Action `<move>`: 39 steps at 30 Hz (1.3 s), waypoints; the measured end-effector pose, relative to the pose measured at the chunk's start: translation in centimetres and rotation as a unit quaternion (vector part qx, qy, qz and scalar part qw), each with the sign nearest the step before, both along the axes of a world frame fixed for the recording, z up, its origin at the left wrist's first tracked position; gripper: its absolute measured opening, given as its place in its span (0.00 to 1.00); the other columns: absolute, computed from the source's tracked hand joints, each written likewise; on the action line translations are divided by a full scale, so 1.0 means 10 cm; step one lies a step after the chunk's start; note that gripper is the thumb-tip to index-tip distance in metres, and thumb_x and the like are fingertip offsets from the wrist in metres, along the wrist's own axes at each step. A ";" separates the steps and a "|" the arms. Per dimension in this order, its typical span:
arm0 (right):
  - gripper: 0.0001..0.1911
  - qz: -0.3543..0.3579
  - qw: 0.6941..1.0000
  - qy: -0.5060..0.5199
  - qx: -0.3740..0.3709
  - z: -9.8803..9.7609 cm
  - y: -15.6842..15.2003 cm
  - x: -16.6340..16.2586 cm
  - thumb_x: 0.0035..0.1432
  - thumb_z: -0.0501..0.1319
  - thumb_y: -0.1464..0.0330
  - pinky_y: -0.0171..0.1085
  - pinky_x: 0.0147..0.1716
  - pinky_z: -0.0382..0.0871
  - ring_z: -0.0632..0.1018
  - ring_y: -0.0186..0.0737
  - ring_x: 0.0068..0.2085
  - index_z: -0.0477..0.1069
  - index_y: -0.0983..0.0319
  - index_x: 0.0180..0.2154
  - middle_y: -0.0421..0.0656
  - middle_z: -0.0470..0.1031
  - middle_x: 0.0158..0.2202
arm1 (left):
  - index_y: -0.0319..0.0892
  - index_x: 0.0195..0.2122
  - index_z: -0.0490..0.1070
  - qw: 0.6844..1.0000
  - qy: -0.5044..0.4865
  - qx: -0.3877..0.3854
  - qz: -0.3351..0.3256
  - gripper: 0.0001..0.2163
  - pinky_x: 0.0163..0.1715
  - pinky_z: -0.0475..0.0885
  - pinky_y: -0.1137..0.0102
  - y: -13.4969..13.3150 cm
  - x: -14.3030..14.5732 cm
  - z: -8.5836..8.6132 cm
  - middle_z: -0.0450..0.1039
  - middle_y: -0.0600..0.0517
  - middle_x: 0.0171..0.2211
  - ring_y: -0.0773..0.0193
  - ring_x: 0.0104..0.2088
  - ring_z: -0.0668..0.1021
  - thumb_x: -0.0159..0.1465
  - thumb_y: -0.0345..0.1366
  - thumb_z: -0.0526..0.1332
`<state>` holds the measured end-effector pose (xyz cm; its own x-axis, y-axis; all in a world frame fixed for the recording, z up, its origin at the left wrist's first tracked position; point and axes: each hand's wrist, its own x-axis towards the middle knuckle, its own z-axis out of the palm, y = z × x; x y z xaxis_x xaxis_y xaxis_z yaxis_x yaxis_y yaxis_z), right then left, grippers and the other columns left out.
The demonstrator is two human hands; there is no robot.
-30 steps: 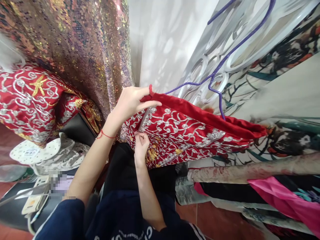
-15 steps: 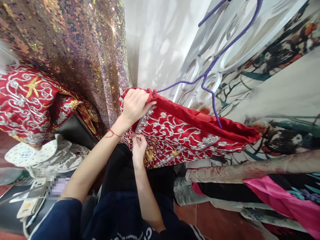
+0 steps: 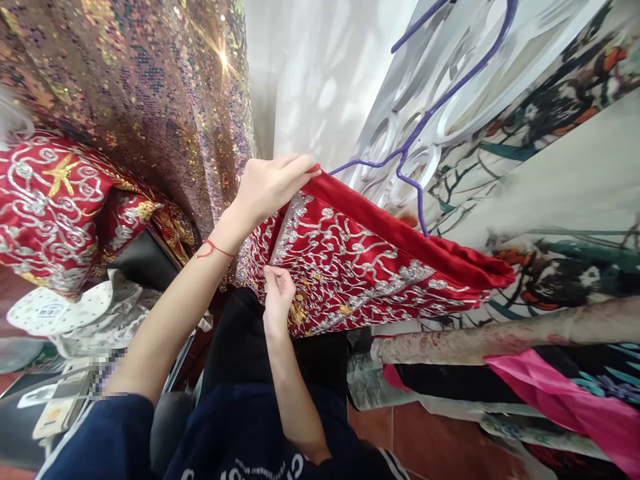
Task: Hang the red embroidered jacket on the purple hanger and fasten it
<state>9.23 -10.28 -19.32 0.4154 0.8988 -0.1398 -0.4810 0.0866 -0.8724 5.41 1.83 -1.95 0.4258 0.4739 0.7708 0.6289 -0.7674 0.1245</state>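
A red skirt [image 3: 350,247] with silver and gold embroidery hangs at a slant in front of me, its smooth red waistband [image 3: 370,211] uppermost. A purple hanger [image 3: 410,137] reaches down into it. My left hand [image 3: 280,180], with a thin red cord on its wrist, grips the left end of the waistband between thumb and fingers. Lower down, my right hand [image 3: 279,292] is closed in a pinch on the skirt's embroidered cloth, beside a dark fold or gap. What exactly lies between the right fingertips is too small to tell.
Sequined fabric [image 3: 150,87] hangs at the upper left. Another red embroidered garment [image 3: 50,207] and a white dotted cloth [image 3: 65,307] lie at left. A white lattice panel [image 3: 465,107] stands behind the hanger. Rolled cloth [image 3: 450,340] and pink fabric [image 3: 565,393] are at right.
My left hand has moved up and spread along the waistband. The waistband now hides more of the skirt's inside, and the hanger has shifted slightly left. My right hand stays almost in place.
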 end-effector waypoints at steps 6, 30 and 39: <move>0.14 -0.031 0.998 0.052 -0.028 0.00 0.03 0.02 0.47 0.68 0.58 0.34 0.32 0.65 0.69 0.31 0.29 0.71 0.61 0.30 0.40 0.77 0.31 | 0.45 0.42 0.75 0.999 -0.017 -0.038 -0.028 0.13 0.30 0.67 0.67 -0.07 0.00 0.01 0.74 0.51 0.28 0.64 0.28 0.76 0.74 0.43 0.52; 0.15 -0.019 0.998 0.059 0.010 0.07 0.16 0.05 0.44 0.71 0.59 0.39 0.40 0.73 0.81 0.42 0.39 0.70 0.61 0.26 0.43 0.81 0.31 | 0.43 0.40 0.74 0.996 -0.037 -0.047 -0.063 0.15 0.28 0.67 0.70 -0.16 -0.02 0.01 0.71 0.53 0.25 0.68 0.23 0.70 0.74 0.44 0.52; 0.12 -0.013 1.000 0.027 0.002 0.17 0.08 0.08 0.45 0.69 0.61 0.31 0.24 0.62 0.76 0.35 0.30 0.73 0.62 0.28 0.41 0.78 0.27 | 0.43 0.42 0.75 0.996 -0.029 -0.065 -0.053 0.16 0.29 0.68 0.69 -0.17 -0.02 0.01 0.71 0.52 0.25 0.66 0.24 0.72 0.74 0.45 0.51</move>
